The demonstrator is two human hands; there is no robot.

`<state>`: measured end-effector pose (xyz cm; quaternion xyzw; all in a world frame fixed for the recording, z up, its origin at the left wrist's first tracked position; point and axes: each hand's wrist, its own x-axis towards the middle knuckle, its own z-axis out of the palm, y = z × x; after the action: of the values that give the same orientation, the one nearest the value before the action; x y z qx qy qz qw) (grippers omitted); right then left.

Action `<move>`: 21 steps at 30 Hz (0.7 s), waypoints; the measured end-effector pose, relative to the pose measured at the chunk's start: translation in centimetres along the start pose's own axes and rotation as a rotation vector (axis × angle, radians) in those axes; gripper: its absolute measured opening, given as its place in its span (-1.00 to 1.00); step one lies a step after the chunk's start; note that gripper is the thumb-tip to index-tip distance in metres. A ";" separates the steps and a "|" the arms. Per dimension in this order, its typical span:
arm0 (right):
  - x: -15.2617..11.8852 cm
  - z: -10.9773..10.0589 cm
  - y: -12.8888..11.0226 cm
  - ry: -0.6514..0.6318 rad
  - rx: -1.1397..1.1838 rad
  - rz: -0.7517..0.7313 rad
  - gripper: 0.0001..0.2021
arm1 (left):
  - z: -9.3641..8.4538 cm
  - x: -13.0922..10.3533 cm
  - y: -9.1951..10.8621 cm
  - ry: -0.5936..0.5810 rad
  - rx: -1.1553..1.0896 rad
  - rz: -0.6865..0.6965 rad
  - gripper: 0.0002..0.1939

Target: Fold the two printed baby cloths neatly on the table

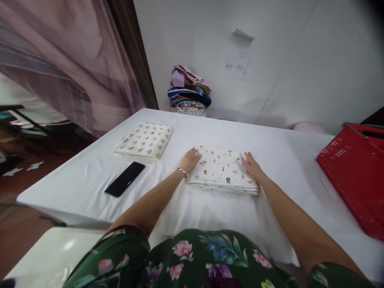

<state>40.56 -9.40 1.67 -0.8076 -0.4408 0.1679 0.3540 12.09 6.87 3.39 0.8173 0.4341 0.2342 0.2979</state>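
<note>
A folded white cloth with small scattered prints (222,168) lies in front of me on the table, its layered edge facing my body. My left hand (190,160) rests against its left side, fingers stretched out and thumb near the print. At the opposite side my right hand (252,165) touches the cloth's right edge, fingers extended and apart. Neither hand is wrapped around the fabric. Farther left lies a second folded cloth, cream with grey motifs (145,140).
A black phone (125,179) lies on the white-covered table (84,176), left of my arm. On the right stands a red plastic basket (357,172). Folded fabrics (189,90) are piled beyond the far edge, by the wall. A white stool or chair seat (54,250) is at lower left.
</note>
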 end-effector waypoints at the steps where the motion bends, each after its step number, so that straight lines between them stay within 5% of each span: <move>1: -1.2 -0.3 0.4 -0.014 0.025 0.011 -0.36 | -0.7 -1.1 -0.4 0.021 -0.046 -0.045 -0.57; 6: -7.6 -1.2 1.3 0.028 -0.074 -0.045 -0.45 | -3.1 -7.6 -1.8 0.076 -0.141 -0.184 -0.66; 10: -10.7 -0.5 -0.9 0.152 -0.206 -0.442 -0.61 | -3.0 -10.9 -0.8 0.148 -0.149 0.007 -0.76; 15: -11.8 2.0 -4.4 0.058 -0.303 -0.805 -0.76 | -1.6 -11.6 1.0 0.123 0.060 0.392 -0.81; 21: -11.3 3.6 -5.4 0.078 -0.289 -0.807 -0.76 | -0.6 -10.5 1.3 0.066 0.166 0.385 -0.84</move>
<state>28.92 -15.30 2.59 -0.6175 -0.7267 -0.0780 0.2908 7.03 -2.46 3.38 0.8987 0.2971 0.2771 0.1649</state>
